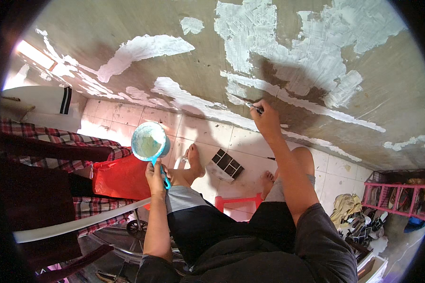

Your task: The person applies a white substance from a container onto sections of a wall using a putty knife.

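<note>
My left hand (156,178) grips the handle of a light blue plastic dipper (165,147), held out over the floor at the left. White paste (149,145) lies inside it. My right hand (267,117) is closed round the dark handle of a putty knife (248,103), with its thin blade pointing up and left at the wall. Whether the blade touches the wall I cannot tell. The grey-brown wall (189,63) carries rough white patches (148,48) and long streaks. One white streak (311,106) runs to the right of the knife.
A red stool (238,200) stands between my legs on the tiled floor (243,141). Near my foot lies a black-and-white patterned piece (227,165). Leftward are a red bag (120,179), checked cloth (56,132) and a pale curved bar (80,225). At right: a pink rack (395,207) and piled cloth (347,208).
</note>
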{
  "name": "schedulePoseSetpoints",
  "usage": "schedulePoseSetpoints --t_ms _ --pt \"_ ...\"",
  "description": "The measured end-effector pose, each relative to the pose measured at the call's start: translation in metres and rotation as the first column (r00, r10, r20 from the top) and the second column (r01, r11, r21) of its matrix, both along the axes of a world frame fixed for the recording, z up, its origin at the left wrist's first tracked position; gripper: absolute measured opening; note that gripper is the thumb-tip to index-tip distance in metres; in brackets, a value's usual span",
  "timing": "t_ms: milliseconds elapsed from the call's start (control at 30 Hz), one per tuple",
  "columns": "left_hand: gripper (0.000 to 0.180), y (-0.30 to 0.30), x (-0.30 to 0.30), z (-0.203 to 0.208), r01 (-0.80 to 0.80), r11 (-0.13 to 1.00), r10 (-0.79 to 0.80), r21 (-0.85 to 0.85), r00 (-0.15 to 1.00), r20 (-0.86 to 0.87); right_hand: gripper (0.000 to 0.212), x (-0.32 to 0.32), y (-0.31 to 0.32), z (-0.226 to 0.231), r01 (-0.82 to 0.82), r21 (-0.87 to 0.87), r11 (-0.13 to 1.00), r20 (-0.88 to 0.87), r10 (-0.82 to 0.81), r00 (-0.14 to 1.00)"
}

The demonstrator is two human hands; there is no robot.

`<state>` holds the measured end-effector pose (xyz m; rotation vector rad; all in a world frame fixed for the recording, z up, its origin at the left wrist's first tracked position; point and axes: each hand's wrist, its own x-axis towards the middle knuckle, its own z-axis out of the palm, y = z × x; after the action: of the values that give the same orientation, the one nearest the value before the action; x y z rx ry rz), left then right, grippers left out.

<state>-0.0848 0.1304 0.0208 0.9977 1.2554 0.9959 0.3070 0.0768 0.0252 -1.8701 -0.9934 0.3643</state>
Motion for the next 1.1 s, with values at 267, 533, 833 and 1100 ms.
schedulePoseSetpoints --t_ms 267,533,833,1100 --pt "0.021 -0.002 -0.008 -0.005 -0.022 1.0 0.022 -0.005 1.0 -0.003 0.023 0.021 -0.026 0.043 0.071 -0.011 0.997 0.032 -0.071 0.997" --pt "0.022 0.0 -0.003 0.001 0.004 1.0 -0.004 0.015 1.0 0.001 0.025 0.007 0.013 -0.046 0.013 -0.177 0.984 0.129 0.01 0.992" --pt "0.021 -0.001 -0.01 -0.008 -0.03 0.999 0.029 0.021 0.998 0.054 0.024 0.031 -0.016 -0.008 0.042 -0.178 0.983 0.089 -0.027 0.996" --pt "0.02 -0.002 -0.003 -0.001 -0.033 0.999 0.033 -0.017 0.999 0.035 0.024 0.021 0.004 -0.06 -0.039 -0.262 0.964 0.064 0.058 0.996"
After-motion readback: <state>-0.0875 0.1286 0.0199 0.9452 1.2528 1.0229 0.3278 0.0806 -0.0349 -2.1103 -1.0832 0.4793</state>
